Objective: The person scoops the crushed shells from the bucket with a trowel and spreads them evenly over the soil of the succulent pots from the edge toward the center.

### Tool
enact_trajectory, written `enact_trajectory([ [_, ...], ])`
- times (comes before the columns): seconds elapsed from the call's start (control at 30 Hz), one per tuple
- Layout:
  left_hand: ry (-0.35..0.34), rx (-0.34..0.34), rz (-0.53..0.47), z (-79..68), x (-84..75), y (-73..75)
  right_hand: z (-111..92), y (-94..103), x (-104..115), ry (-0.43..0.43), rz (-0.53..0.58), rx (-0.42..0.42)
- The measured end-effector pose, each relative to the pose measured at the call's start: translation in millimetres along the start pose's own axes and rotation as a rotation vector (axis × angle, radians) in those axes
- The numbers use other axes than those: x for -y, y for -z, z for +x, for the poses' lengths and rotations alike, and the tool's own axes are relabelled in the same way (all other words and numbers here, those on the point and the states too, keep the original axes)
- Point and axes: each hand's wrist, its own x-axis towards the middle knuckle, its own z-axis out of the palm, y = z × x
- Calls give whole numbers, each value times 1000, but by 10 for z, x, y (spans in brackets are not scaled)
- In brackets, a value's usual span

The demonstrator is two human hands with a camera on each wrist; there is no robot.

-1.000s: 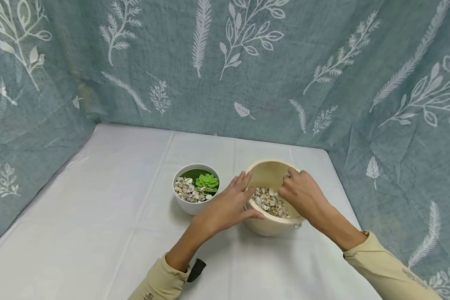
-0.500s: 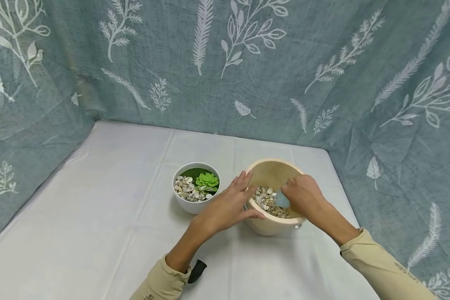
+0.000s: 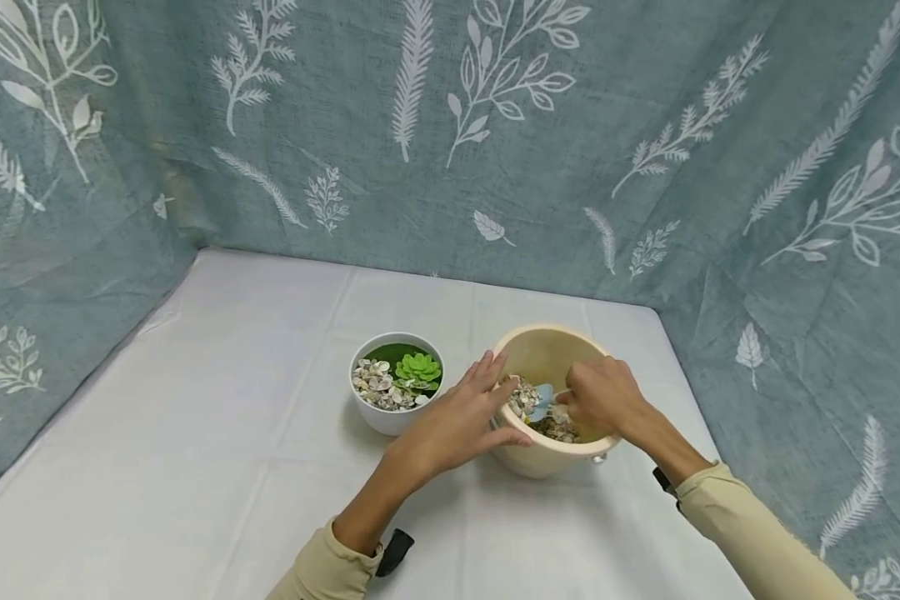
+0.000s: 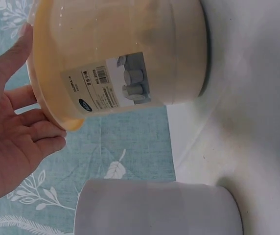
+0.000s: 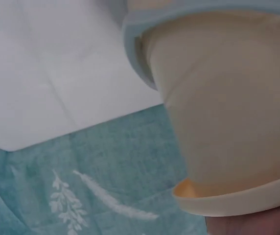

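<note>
A cream bucket (image 3: 536,462) of small shells (image 3: 522,398) stands on the table. My left hand (image 3: 453,425) touches its left rim, thumb and fingers spread, and the left wrist view shows the fingertips (image 4: 52,144) against the lip. Inside the bucket, my right hand (image 3: 607,397) grips a light blue scoop (image 3: 542,402) among the shells; its handle is hidden by the hand. To the left sits a white bowl (image 3: 385,423) with shells (image 3: 378,383), a green succulent (image 3: 417,369) and a green base (image 3: 397,352).
A white cloth covers the table (image 3: 270,358). Teal curtains (image 3: 360,125) with white leaf prints hang behind and at both sides. A light blue band (image 5: 134,46) runs round the bucket in the right wrist view. The bowl stands close beside my left forearm.
My right hand has shifted within the bucket, and the light blue scoop has come into view and moved left among the shells. My left hand stays at the rim.
</note>
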Motion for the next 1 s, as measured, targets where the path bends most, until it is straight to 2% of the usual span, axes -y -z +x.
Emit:
enact_trajectory([
  [0.1,-17,13,10,21,-3,-2,-35,-8,-28,-22,16,14],
  [0.23,-21,-32,36,100,26,42,33,65,-63,-27,-1,-54],
  [0.33,-12,-33,23,99,38,41,55,96,-59,-35,0,-57],
  [0.47,0,0,-4,19,25,-9,-21,93,-17,-54,34,-6],
  [0.63,6,-38,-2,9,11,-26,-111,207,7,-102,44,-57],
  [0.83,23,-41,-22,-3,22,-28,-203,342,-9,-153,58,-101],
  [1.0,5,-58,-50,-2,26,-63,-317,401,-46,-198,85,-142],
])
